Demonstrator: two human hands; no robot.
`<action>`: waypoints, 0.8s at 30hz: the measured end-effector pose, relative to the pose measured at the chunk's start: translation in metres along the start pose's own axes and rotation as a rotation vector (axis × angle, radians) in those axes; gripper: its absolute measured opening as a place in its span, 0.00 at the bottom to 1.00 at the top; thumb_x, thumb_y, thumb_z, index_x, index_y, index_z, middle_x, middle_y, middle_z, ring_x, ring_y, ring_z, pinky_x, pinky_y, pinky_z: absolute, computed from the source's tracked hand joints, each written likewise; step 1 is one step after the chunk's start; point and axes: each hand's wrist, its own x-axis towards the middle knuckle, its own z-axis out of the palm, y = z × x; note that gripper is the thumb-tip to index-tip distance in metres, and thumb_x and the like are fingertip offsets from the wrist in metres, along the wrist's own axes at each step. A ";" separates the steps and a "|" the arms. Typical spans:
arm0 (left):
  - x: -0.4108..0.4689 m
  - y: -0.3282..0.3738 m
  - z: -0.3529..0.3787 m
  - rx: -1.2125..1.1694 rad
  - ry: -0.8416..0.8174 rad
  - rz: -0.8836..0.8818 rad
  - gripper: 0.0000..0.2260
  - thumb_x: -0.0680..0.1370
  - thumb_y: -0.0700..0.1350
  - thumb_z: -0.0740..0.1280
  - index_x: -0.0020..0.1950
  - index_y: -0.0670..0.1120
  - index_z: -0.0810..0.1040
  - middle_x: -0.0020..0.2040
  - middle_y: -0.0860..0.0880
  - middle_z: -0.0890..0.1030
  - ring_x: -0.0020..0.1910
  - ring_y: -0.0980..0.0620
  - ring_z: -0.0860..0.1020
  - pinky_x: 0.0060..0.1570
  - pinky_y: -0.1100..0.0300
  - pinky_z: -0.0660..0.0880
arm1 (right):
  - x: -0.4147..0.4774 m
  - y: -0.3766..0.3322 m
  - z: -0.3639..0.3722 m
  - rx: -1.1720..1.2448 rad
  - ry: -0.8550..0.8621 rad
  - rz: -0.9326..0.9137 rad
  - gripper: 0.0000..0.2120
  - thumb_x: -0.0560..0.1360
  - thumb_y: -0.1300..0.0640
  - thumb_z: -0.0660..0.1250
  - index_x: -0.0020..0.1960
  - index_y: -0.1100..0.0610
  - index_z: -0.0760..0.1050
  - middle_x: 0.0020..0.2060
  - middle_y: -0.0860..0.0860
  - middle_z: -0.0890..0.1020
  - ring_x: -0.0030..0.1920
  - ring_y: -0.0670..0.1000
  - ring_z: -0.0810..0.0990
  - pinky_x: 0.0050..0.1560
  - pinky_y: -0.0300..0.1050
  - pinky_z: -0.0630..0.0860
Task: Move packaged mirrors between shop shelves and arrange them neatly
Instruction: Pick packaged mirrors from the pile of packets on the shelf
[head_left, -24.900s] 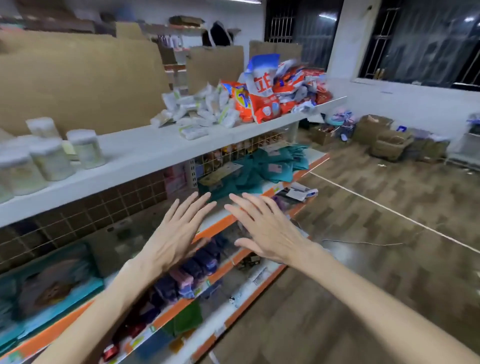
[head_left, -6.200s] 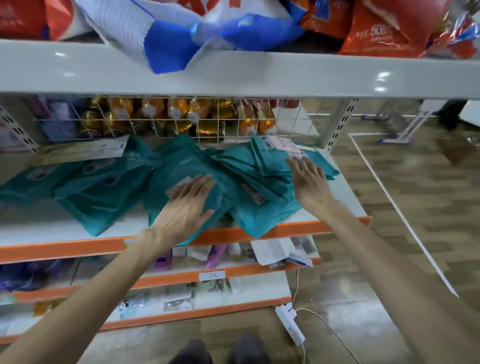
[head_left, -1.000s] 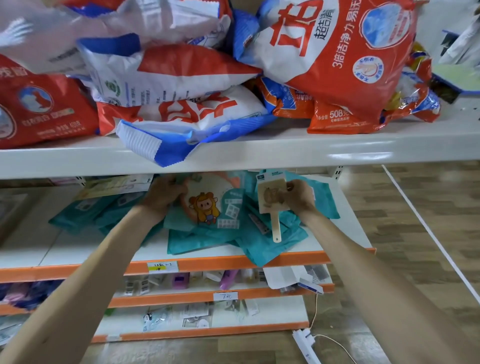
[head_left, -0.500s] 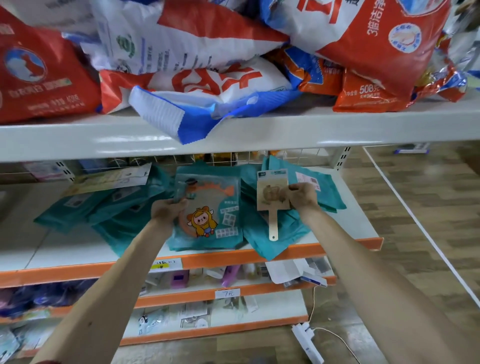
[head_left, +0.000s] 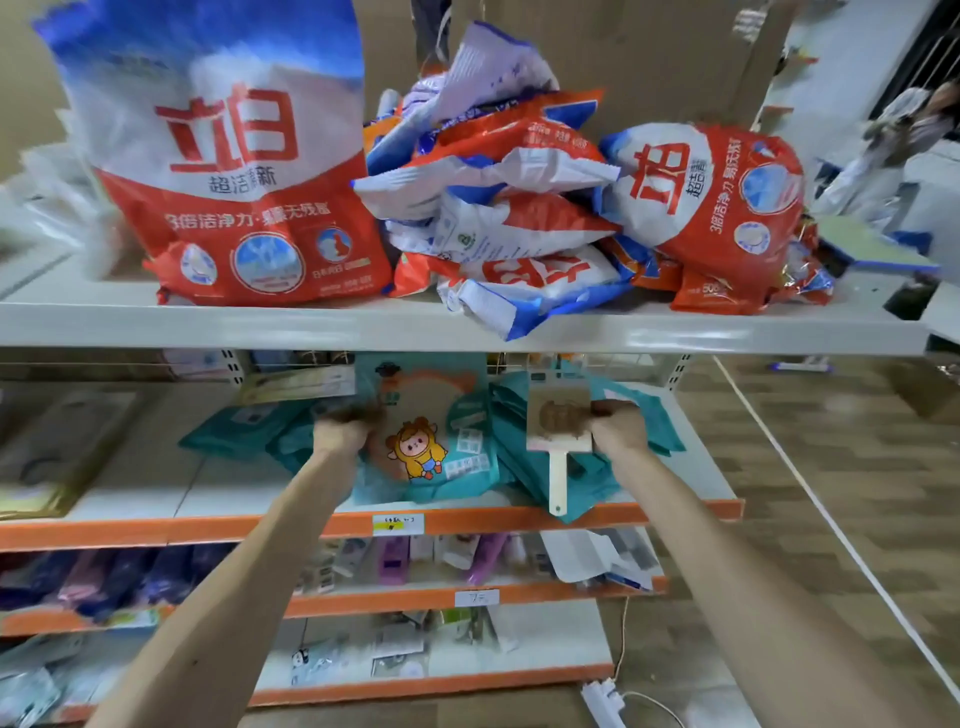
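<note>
My left hand (head_left: 343, 428) grips the left edge of a teal packaged mirror (head_left: 431, 431) with a cartoon figure on it, held upright in front of the second shelf (head_left: 156, 530). My right hand (head_left: 618, 423) grips the right side of a small cream hand mirror (head_left: 558, 431) with a long handle that hangs down. Behind both lies a loose pile of teal packaged mirrors (head_left: 524, 447), partly hidden by what I hold.
The white top shelf (head_left: 311, 327) just above my hands carries a heap of red, white and blue detergent bags (head_left: 498, 208). Lower orange-edged shelves (head_left: 363, 603) hold small packaged goods. A power strip (head_left: 602, 704) lies on the wooden floor at the right.
Both hands have lifted their mirrors a little higher, toward the underside of the top shelf. My view has tilted up, showing more of the detergent bags.
</note>
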 end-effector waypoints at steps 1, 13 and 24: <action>-0.011 -0.001 -0.010 0.006 0.014 -0.001 0.13 0.71 0.35 0.75 0.54 0.36 0.80 0.46 0.40 0.82 0.40 0.45 0.78 0.40 0.51 0.77 | -0.009 0.002 -0.001 0.002 -0.023 -0.007 0.08 0.72 0.64 0.71 0.51 0.60 0.82 0.48 0.54 0.84 0.48 0.56 0.82 0.48 0.49 0.81; -0.139 -0.029 -0.154 -0.026 0.086 0.047 0.10 0.75 0.43 0.74 0.52 0.40 0.81 0.43 0.41 0.84 0.33 0.47 0.81 0.43 0.46 0.80 | -0.157 -0.001 0.027 0.087 -0.135 -0.177 0.04 0.73 0.61 0.73 0.39 0.59 0.82 0.46 0.61 0.85 0.49 0.59 0.83 0.52 0.57 0.78; -0.205 -0.064 -0.335 -0.074 0.301 0.028 0.09 0.76 0.42 0.72 0.53 0.38 0.82 0.40 0.43 0.83 0.37 0.44 0.81 0.39 0.52 0.81 | -0.290 -0.026 0.132 0.107 -0.410 -0.217 0.02 0.74 0.63 0.72 0.43 0.58 0.81 0.41 0.54 0.84 0.39 0.51 0.81 0.37 0.42 0.75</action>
